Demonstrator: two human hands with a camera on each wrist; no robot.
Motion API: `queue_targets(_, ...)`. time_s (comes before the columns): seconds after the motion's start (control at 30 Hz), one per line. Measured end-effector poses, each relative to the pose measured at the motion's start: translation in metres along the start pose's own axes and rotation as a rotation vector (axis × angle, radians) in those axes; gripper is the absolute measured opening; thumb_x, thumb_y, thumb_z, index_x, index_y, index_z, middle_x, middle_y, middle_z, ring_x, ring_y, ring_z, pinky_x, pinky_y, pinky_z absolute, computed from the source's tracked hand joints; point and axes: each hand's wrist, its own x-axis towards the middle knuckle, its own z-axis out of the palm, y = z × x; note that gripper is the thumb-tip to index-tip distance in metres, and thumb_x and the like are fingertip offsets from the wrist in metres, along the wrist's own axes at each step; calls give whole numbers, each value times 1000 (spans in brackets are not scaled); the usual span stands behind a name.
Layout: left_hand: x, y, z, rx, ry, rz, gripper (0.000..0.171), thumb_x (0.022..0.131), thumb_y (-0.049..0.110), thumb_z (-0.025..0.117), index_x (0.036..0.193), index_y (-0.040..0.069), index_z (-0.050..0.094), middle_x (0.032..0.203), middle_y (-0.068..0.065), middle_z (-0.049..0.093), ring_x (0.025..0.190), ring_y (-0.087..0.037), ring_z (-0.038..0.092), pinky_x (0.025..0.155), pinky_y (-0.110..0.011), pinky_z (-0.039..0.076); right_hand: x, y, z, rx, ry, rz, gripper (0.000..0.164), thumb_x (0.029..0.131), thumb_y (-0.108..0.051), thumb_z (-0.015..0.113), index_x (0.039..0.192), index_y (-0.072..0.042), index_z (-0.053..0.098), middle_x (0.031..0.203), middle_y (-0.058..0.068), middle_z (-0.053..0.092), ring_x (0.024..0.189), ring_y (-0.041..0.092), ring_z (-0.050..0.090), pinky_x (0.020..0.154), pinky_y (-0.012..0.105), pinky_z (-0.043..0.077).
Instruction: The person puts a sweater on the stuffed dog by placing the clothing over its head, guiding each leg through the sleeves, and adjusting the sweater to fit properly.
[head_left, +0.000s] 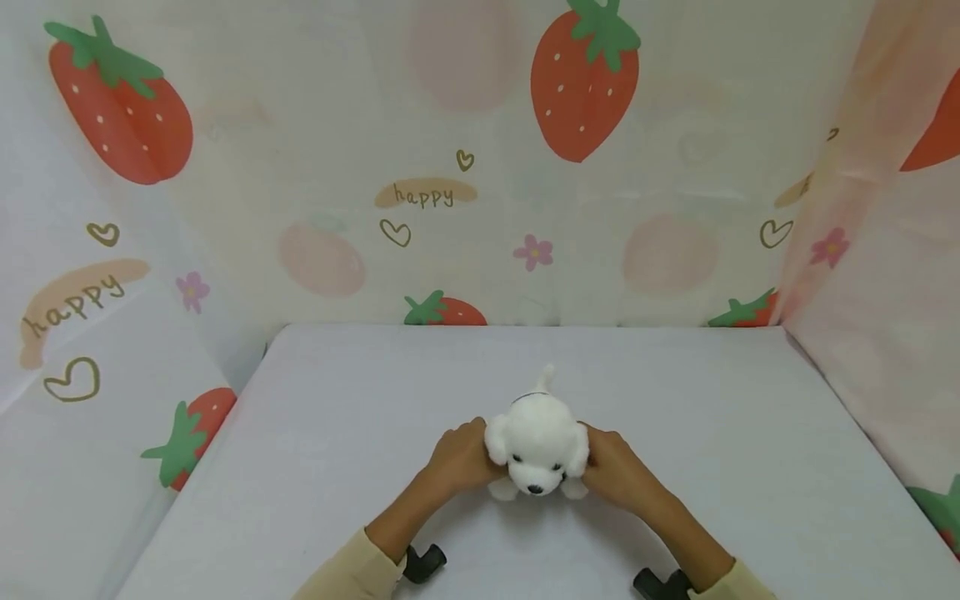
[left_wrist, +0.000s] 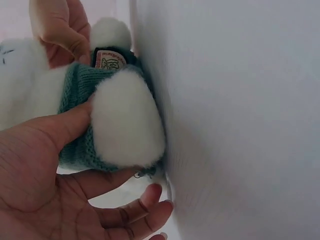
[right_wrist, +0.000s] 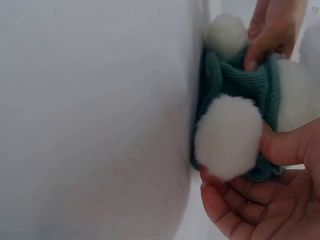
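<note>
A white plush dog [head_left: 540, 437] faces me on the table, its dark nose low and its tail up behind. My left hand [head_left: 461, 457] grips one side of its body, and my right hand [head_left: 613, 468] grips the other. Both wrist views show a green knitted sweater [right_wrist: 252, 82] on the toy, with white paws sticking out. The left thumb lies on the knit beside a white paw [left_wrist: 128, 120], the fingers curving below it. A small patch [left_wrist: 111, 60] shows on the sweater's front. From the head view, the dog's head hides the sweater and my fingertips.
The white table [head_left: 337, 400] spreads out around the toy. A strawberry-print cloth [head_left: 337, 108] stands behind the table and along both sides. Black wrist mounts [head_left: 426, 564] sit below each forearm, near the beige sleeves [head_left: 352, 571].
</note>
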Motion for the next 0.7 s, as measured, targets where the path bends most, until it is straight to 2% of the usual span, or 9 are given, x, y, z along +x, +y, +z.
queue_targets(0.1,-2,-3,0,7,-28,22,34,79,36,83,70,14,59,71,2,56,59,-11,47,53,-30,41,-1,0,1,0,-8,8,14,88,3,64,96,-8,64,81,-5,63,70,11,51,60,26,45)
queue_targets(0.17,-3,-7,-3,-32,-83,39,33,80,35,85,69,14,62,69,3,55,59,-10,45,52,-29,40,-2,2,-1,9,-35,6,16,89,2,64,102,-7,66,85,-4,65,73,11,53,62,26,46)
queue_targets(0.23,-3,-14,-8,-81,-152,59,29,80,34,86,74,13,67,73,5,57,64,-9,45,56,-28,41,-2,7,-5,33,-84,9,26,90,-2,66,116,-6,66,93,-3,68,79,11,58,66,27,48)
queue_targets(0.33,0,-26,-17,-173,-254,122,23,84,31,85,86,10,74,80,5,63,71,-9,49,62,-28,43,0,17,-16,101,-180,7,47,93,-13,71,138,-7,59,110,-1,70,94,14,64,75,30,52)
queue_targets(0.4,3,-33,-23,-235,-295,155,20,89,28,80,97,10,76,89,3,69,77,-10,56,69,-29,47,3,26,-25,162,-246,20,51,95,-21,72,143,-10,56,116,-1,70,102,16,65,81,32,53)
queue_targets(0.47,6,-39,-27,-295,-313,172,16,95,24,73,103,11,77,94,1,73,79,-14,64,72,-32,49,6,33,-34,239,-282,41,48,98,-23,68,142,-7,57,118,4,71,105,21,67,82,35,54)
queue_targets(0.5,8,-42,-29,-322,-308,165,17,97,22,69,108,10,77,96,-1,74,80,-16,67,74,-33,50,7,35,-38,264,-279,50,44,100,-23,65,140,-5,59,117,6,71,103,23,67,81,37,55)
queue_targets(0.57,10,-44,-29,-348,-280,147,21,99,20,64,113,8,75,97,-4,74,80,-20,70,75,-35,50,10,38,-42,272,-219,74,36,103,-22,61,133,-2,64,111,9,73,96,26,70,76,38,57)
queue_targets(0.7,18,-40,-26,-313,-178,100,23,96,16,64,113,4,74,92,-3,73,74,-19,69,68,-33,51,20,34,-38,113,-34,73,30,100,-21,65,120,1,70,99,9,74,84,23,71,72,38,56)
